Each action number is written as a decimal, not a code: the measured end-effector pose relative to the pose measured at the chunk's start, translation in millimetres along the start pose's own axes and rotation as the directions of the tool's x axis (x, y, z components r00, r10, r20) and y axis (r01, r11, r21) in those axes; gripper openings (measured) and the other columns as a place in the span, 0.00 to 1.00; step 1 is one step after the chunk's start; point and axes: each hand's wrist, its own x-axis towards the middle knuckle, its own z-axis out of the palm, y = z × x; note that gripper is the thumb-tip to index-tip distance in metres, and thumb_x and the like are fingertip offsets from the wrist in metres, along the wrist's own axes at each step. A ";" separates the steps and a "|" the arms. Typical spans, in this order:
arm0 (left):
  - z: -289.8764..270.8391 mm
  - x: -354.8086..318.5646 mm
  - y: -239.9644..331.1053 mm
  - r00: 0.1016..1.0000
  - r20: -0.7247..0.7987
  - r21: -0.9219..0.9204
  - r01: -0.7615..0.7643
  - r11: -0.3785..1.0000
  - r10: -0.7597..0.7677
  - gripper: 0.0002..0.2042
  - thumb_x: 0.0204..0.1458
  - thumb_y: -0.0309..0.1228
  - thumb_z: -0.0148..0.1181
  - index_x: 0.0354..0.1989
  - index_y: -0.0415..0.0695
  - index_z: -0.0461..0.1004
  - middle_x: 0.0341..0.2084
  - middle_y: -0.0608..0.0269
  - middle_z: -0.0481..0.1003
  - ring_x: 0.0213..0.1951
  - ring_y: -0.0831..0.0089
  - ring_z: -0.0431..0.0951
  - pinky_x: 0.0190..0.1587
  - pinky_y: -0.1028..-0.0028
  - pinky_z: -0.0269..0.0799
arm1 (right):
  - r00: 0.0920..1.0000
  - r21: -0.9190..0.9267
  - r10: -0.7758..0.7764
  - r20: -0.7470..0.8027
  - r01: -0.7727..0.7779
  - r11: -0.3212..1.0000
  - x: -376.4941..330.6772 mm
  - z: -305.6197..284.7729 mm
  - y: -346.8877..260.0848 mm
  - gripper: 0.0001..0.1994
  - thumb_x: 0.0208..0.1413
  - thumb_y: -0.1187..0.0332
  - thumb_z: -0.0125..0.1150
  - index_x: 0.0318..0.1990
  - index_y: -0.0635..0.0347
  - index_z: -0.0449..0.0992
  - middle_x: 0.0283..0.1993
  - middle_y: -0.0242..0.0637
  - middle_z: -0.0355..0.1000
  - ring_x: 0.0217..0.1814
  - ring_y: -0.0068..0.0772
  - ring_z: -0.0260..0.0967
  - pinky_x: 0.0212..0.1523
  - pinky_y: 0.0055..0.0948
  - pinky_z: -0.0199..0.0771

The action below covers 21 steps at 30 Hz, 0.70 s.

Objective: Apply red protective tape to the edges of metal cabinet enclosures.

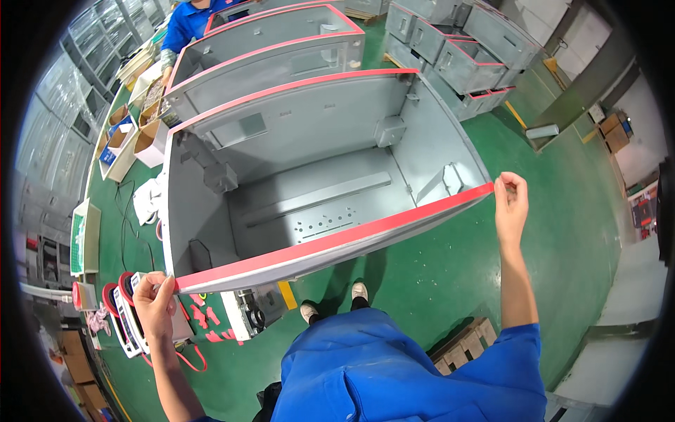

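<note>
At lower left, the left hand (154, 308) pinches one end of the red tape (337, 245). It crosses mid-frame along the near rim of the grey box (302, 137). Right of centre, the right hand (512, 209) pinches its other end.

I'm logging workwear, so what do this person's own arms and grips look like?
The left grip and right grip are bare hands, no gloves or watch visible. Both forearms are uncovered; a blue sleeve shows on the right, ending near the elbow.
</note>
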 end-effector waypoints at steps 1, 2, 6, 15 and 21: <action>-0.2 -1.3 -0.5 1.000 -0.007 0.001 0.000 1.000 0.000 0.06 0.46 0.20 0.55 0.22 0.43 0.67 0.19 0.73 0.67 0.11 0.91 0.57 0.10 0.88 0.46 | 0.997 -0.103 -0.071 0.013 0.072 0.992 -9.3 4.8 -14.4 0.11 0.50 0.72 0.54 0.41 0.65 0.67 0.41 0.37 0.65 0.43 0.28 0.63 0.43 0.25 0.64; -0.4 -2.4 -1.2 1.000 -0.014 0.002 0.000 1.000 0.000 0.06 0.46 0.20 0.55 0.22 0.43 0.67 0.19 0.73 0.67 0.11 0.91 0.57 0.10 0.88 0.46 | 0.979 -0.125 -0.191 0.066 0.198 0.972 -18.3 12.1 -26.5 0.11 0.49 0.73 0.55 0.41 0.65 0.67 0.42 0.38 0.66 0.44 0.31 0.63 0.45 0.27 0.63; 2.9 -3.8 3.1 1.000 -0.027 -0.012 -0.014 1.000 0.013 0.05 0.47 0.20 0.55 0.22 0.42 0.67 0.18 0.73 0.67 0.11 0.91 0.57 0.10 0.88 0.47 | 0.802 -0.134 -0.519 0.297 0.573 0.809 -49.4 38.7 -63.1 0.15 0.46 0.72 0.56 0.44 0.65 0.67 0.47 0.43 0.65 0.51 0.42 0.62 0.52 0.37 0.59; 5.7 -4.9 6.4 0.999 0.003 -0.028 -0.035 0.999 0.036 0.05 0.47 0.21 0.55 0.22 0.42 0.67 0.17 0.73 0.66 0.11 0.90 0.59 0.11 0.88 0.51 | 0.697 -0.112 -0.593 0.403 0.681 0.724 -65.3 60.3 -73.9 0.19 0.45 0.70 0.56 0.46 0.65 0.66 0.51 0.45 0.64 0.55 0.46 0.60 0.56 0.44 0.55; 5.7 -6.0 6.9 0.999 0.006 -0.037 -0.042 0.998 0.043 0.05 0.47 0.21 0.55 0.22 0.42 0.67 0.16 0.73 0.66 0.11 0.90 0.59 0.12 0.88 0.51 | 0.703 -0.108 -0.587 0.403 0.673 0.732 -66.2 57.5 -73.0 0.19 0.44 0.71 0.56 0.46 0.66 0.66 0.51 0.46 0.64 0.55 0.47 0.59 0.57 0.44 0.54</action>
